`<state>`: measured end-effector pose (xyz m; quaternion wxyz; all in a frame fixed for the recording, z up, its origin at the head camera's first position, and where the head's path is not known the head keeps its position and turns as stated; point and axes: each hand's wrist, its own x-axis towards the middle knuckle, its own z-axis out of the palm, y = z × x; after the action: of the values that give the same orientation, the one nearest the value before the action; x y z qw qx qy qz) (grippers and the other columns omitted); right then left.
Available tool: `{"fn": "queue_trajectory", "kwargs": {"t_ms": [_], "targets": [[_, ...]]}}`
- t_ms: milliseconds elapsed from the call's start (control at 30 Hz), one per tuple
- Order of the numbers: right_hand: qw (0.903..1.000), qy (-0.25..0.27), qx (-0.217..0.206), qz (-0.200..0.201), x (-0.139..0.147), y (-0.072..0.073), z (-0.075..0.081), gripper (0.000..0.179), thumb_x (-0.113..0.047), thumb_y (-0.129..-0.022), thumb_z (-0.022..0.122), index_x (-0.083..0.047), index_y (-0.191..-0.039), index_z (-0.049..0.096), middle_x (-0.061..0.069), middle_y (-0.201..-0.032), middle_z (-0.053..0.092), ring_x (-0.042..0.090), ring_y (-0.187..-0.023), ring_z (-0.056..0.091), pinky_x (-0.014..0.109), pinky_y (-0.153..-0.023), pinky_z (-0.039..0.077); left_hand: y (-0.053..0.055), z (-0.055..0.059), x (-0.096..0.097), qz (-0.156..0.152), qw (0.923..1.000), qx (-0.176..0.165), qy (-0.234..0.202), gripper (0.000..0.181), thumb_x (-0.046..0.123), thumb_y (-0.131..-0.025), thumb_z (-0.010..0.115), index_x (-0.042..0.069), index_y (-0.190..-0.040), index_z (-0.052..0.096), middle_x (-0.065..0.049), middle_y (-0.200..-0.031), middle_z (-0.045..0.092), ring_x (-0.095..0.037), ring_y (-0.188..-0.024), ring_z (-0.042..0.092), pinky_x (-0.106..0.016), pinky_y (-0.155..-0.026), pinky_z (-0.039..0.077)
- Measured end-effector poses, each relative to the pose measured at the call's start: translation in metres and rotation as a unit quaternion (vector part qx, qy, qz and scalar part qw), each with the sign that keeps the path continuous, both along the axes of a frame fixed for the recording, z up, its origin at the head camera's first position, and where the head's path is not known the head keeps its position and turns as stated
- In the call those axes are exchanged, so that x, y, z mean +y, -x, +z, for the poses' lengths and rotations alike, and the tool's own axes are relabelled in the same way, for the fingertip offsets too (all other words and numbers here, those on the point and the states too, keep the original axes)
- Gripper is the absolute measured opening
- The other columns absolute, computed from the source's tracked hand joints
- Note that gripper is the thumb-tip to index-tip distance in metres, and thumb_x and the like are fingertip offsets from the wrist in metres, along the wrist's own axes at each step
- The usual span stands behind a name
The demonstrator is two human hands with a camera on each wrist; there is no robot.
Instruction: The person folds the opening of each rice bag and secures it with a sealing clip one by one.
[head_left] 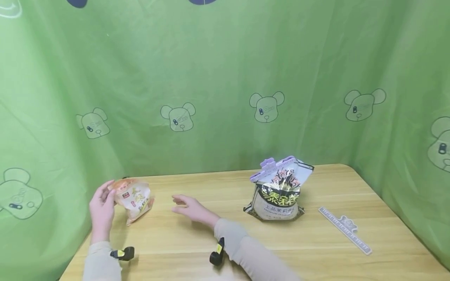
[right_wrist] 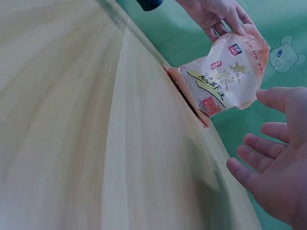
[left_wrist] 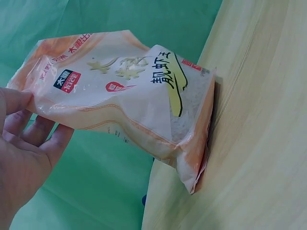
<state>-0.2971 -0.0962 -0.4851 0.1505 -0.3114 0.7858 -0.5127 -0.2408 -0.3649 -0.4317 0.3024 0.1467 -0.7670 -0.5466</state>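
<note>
At the left of the table stands an orange-and-white rice bag (head_left: 135, 197), its lower end on the wood. My left hand (head_left: 102, 208) pinches its upper left edge between thumb and fingers, as the left wrist view shows with that hand (left_wrist: 29, 148) beside the printed front of the bag (left_wrist: 129, 86). To the right of the bag, apart from it, my right hand (head_left: 192, 208) is held over the table with fingers extended. In the right wrist view the right hand (right_wrist: 278, 158) has nothing in its grasp, and the bag (right_wrist: 225, 76) lies beyond its fingertips.
A larger rice bag (head_left: 277, 201) stands upright right of centre, its folded top held by a purple sealing clip (head_left: 272, 168). Farther right a pale grey sealing clip (head_left: 345, 229) lies on the wooden table (head_left: 197, 249). Green curtain (head_left: 225, 78) surrounds the table's back and sides.
</note>
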Motion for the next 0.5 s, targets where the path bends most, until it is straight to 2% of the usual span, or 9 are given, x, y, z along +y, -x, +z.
{"fn": "queue_trajectory", "kwargs": {"t_ms": [100, 233, 500], "targets": [[0.9984, 0.023, -0.051, 0.001, -0.011, -0.002, -0.001, 0.058, -0.033, -0.087, 0.056, -0.018, -0.138, 0.033, 0.002, -0.138, 0.043, 0.021, -0.127, 0.040, 0.039, -0.105, 0.035, -0.001, 0.000, -0.002, -0.003, 0.9998, 0.003, -0.021, 0.033, 0.017, -0.089, 0.053, 0.019, -0.122, 0.053, -0.005, -0.122, 0.056, 0.003, -0.090, 0.056, -0.009, -0.067, 0.050], [0.9943, 0.041, -0.098, 0.011, -0.024, -0.002, -0.003, 0.065, -0.038, -0.085, 0.057, -0.021, -0.140, 0.028, 0.000, -0.143, 0.036, 0.021, -0.132, 0.033, 0.045, -0.109, 0.028, -0.002, 0.000, -0.004, -0.011, 0.9992, -0.001, -0.039, 0.034, 0.018, -0.088, 0.055, 0.018, -0.121, 0.054, -0.003, -0.123, 0.056, 0.003, -0.089, 0.057, -0.009, -0.066, 0.050], [0.9872, 0.048, -0.151, 0.017, -0.043, -0.005, -0.006, 0.071, -0.043, -0.081, 0.059, -0.025, -0.141, 0.025, -0.006, -0.148, 0.025, 0.021, -0.137, 0.021, 0.049, -0.111, 0.017, -0.002, 0.001, -0.005, -0.032, 0.9975, 0.010, -0.062, 0.034, 0.015, -0.087, 0.056, 0.016, -0.121, 0.055, 0.005, -0.107, 0.061, -0.003, -0.080, 0.060, -0.013, -0.065, 0.052]]}}
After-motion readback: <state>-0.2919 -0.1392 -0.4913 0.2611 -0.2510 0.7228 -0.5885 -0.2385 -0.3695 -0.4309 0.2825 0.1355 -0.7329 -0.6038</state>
